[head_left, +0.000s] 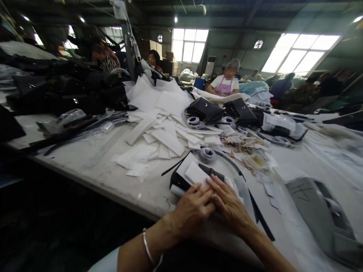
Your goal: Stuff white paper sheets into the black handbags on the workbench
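A black handbag (180,180) lies at the table's front edge, partly covered by white foam sheets (196,173). At the near edge of the top sheet, my left hand (193,207) is closed with bent fingers, a silver bangle on its wrist. My right hand (231,207) lies beside it, fingers stretched out across the sheet's corner and the bag, their tips almost meeting the left fingers. Clear wrapping (235,187) shows at the bag's right side. A black strap (259,215) curves round to the right. Both palms are hidden.
Behind the bag sits a coiled wrapped strap (207,155), with a heap of white foam sheets (164,132) further back. Tags with strings (241,142) lie to the right, near a grey hard-cased device (317,215). Black bags (205,109) stand beyond; a co-worker (225,83) sits across the table.
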Demonstrator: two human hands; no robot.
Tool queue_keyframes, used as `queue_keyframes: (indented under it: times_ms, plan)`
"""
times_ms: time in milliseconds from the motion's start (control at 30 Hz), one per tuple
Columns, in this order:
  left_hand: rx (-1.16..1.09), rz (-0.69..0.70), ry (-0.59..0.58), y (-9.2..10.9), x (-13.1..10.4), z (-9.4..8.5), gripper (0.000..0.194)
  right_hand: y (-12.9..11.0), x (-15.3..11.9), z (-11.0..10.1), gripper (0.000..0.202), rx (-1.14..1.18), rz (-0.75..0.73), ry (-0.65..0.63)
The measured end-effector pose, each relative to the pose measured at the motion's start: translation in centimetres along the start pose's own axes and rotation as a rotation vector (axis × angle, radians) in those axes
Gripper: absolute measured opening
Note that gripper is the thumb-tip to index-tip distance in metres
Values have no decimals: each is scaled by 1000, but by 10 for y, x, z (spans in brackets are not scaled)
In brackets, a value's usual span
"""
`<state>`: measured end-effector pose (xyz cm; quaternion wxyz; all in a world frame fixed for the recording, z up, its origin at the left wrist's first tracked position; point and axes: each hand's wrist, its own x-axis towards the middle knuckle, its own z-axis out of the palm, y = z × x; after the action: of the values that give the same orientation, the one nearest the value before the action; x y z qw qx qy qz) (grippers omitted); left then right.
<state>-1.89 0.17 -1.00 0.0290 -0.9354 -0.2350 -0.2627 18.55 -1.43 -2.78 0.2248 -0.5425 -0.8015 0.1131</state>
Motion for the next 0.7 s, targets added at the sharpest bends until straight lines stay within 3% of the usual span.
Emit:
queue_keyframes:
  times_ms: [100,200,267,367,500,700]
  plan:
    - [8,-169,17,-45,-17,-35,42,-4,3,-4,54,-78,-24,3]
    - [-153,-319,-11,-71,-28,-49,51,-8,6,-12,59,-114,-38,-9]
    - [-250,-390,13,-65,-31,-44,54,-8,7,-18,57,-118,-60,-22]
    - [-216,-468,68,-30,-29,-28,55,-8,8,-24,63,-97,-99,-41]
    - [-73,-426,-3,12,-29,-19,74,-14,3,-22,85,-68,-125,-90]
    - [60,-242,-158,6,-32,-33,119,-15,1,-21,91,-3,-121,-194]
